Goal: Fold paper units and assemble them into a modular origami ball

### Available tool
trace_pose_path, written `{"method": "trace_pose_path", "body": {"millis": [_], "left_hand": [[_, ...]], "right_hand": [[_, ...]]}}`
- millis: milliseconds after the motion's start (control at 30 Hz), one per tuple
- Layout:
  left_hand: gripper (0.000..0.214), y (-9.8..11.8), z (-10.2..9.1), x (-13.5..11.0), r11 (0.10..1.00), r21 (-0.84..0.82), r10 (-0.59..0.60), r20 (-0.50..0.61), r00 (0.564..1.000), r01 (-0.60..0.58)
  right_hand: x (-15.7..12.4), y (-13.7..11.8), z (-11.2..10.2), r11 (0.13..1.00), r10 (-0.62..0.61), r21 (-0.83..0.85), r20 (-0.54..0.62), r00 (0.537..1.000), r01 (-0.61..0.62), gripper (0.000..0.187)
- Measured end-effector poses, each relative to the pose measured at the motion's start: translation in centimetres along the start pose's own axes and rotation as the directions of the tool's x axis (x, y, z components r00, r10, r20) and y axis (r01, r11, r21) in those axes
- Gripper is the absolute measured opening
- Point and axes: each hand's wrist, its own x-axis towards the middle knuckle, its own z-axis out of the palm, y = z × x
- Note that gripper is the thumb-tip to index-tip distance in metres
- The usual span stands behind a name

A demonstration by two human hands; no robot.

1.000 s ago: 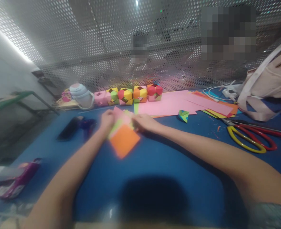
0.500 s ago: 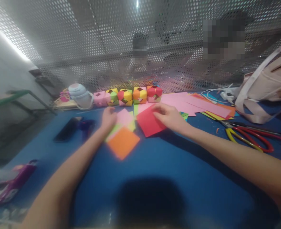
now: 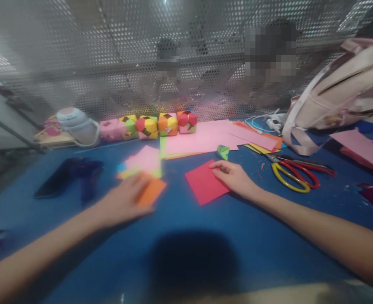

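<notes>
My right hand (image 3: pixel 233 177) lies flat, fingers stretched out, on the right edge of a red paper square (image 3: pixel 205 185) on the blue table (image 3: pixel 205 236). My left hand (image 3: pixel 124 200) rests, fingers spread and blurred by motion, on an orange paper square (image 3: pixel 153 192) at the front of a small stack of pink, green and yellow squares (image 3: pixel 143 160). A small folded green paper piece (image 3: pixel 222 151) sits just beyond the right hand.
A row of several coloured paper cubes (image 3: pixel 148 126) lines the back by the perforated metal screen. Large pink sheets (image 3: pixel 202 137), red and yellow scissors (image 3: pixel 295 173), a beige bag (image 3: pixel 338 93), a white container (image 3: pixel 77 126) and a dark phone (image 3: pixel 58 181) lie around.
The right hand has pulled the red square out of the stack, right and toward me. The left hand slid back onto the orange square. The view shifted right.
</notes>
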Motion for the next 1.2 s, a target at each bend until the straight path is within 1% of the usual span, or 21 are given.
{"method": "trace_pose_path", "body": {"millis": [33,100,200,267,333,467,500,600,667,700,733,767,800,833,867,933,1000,1067,1133,1167,1200], "left_hand": [[0.062,0.0,0.5,-0.8,0.999,0.036,-0.010,-0.013,1.000,0.010],[0.054,-0.1,1.4,-1.8,0.997,0.072,-0.011,-0.068,0.998,0.016],[0.036,-0.4,2.4,-1.8,0.995,0.097,0.010,-0.178,0.984,0.008],[0.031,-1.0,2.9,-1.2,0.996,0.091,0.026,-0.232,0.972,-0.005],[0.032,-1.8,3.1,-0.2,0.997,0.075,0.036,-0.256,0.966,-0.018],[0.031,-3.6,3.3,1.9,0.999,0.032,-0.029,-0.283,0.959,0.039],[0.030,-3.9,3.3,2.3,0.999,0.018,-0.025,-0.280,0.960,0.031],[0.030,-4.0,2.8,2.7,0.998,-0.018,-0.063,-0.314,0.947,0.061],[0.032,-3.4,1.9,2.3,0.989,-0.045,-0.151,-0.294,0.944,0.144],[0.035,-2.9,1.4,1.9,0.980,-0.051,-0.197,-0.260,0.945,0.190],[0.040,-2.3,0.7,1.4,0.977,-0.040,-0.211,-0.208,0.955,0.207],[0.046,-1.6,0.1,0.8,0.983,-0.031,-0.184,-0.152,0.971,0.181],[0.054,-0.8,-0.4,0.2,0.991,-0.031,-0.132,-0.076,0.988,0.130],[0.060,-0.1,-0.9,-0.5,0.995,-0.034,-0.091,-0.007,0.996,0.091],[0.061,0.6,-1.1,-1.0,0.997,-0.030,-0.071,0.037,0.997,0.073],[0.053,1.5,-1.2,-1.8,0.998,0.000,-0.070,0.097,0.993,0.071],[0.044,1.7,-0.8,-2.1,0.998,0.016,-0.054,0.102,0.993,0.053],[0.037,1.1,0.0,-1.8,1.000,0.004,-0.002,0.064,0.998,0.002],[0.037,0.2,0.8,-1.1,0.998,-0.034,0.055,0.019,0.998,-0.054],[0.037,-0.3,1.1,-0.7,0.997,-0.059,0.054,-0.009,0.998,-0.055],[0.035,-0.7,1.3,-0.2,0.996,-0.087,0.020,-0.051,0.998,-0.024]], "right_hand": [[0.0,-0.1,0.0,1.000,0.003,0.001,-0.001,1.000,-0.003,0.021],[0.0,-0.2,0.1,1.000,0.003,0.005,-0.005,1.000,-0.003,0.020],[0.0,-0.3,0.2,1.000,-0.009,0.010,-0.015,1.000,0.009,0.020],[-0.1,-0.3,0.2,1.000,-0.019,0.009,-0.027,0.999,0.019,0.021],[-0.2,-0.2,0.1,1.000,-0.028,0.007,-0.039,0.999,0.029,0.022],[-0.4,-0.1,0.0,0.999,-0.046,0.009,-0.059,0.997,0.047,0.026],[-0.4,-0.1,0.0,0.999,-0.050,0.011,-0.061,0.997,0.051,0.027],[-0.5,0.0,0.0,0.998,-0.062,0.018,-0.059,0.996,0.063,0.026],[-0.6,0.1,0.0,0.997,-0.074,0.004,-0.054,0.996,0.074,0.026],[-0.6,0.1,0.0,0.997,-0.080,-0.010,-0.053,0.995,0.079,0.026],[-0.6,0.1,0.0,0.996,-0.085,-0.026,-0.054,0.995,0.083,0.025],[-0.6,0.1,0.0,0.995,-0.087,-0.043,-0.056,0.995,0.085,0.025],[-0.6,0.1,0.0,0.995,-0.088,-0.056,-0.058,0.994,0.085,0.025],[-0.6,0.1,0.0,0.994,-0.087,-0.064,-0.059,0.994,0.083,0.025],[-0.6,0.1,0.0,0.994,-0.084,-0.069,-0.057,0.995,0.080,0.025],[-0.6,0.1,0.0,0.995,-0.077,-0.067,-0.050,0.996,0.074,0.025],[-0.6,0.1,0.0,0.996,-0.070,-0.056,-0.043,0.997,0.068,0.025],[-0.6,0.2,0.0,0.997,-0.067,-0.045,-0.039,0.997,0.065,0.026],[-0.6,0.2,0.0,0.997,-0.068,-0.036,-0.035,0.997,0.067,0.026],[-0.6,0.1,0.0,0.997,-0.069,-0.035,-0.036,0.997,0.068,0.025],[-0.6,0.1,0.0,0.997,-0.070,-0.035,-0.036,0.997,0.069,0.024]]}}
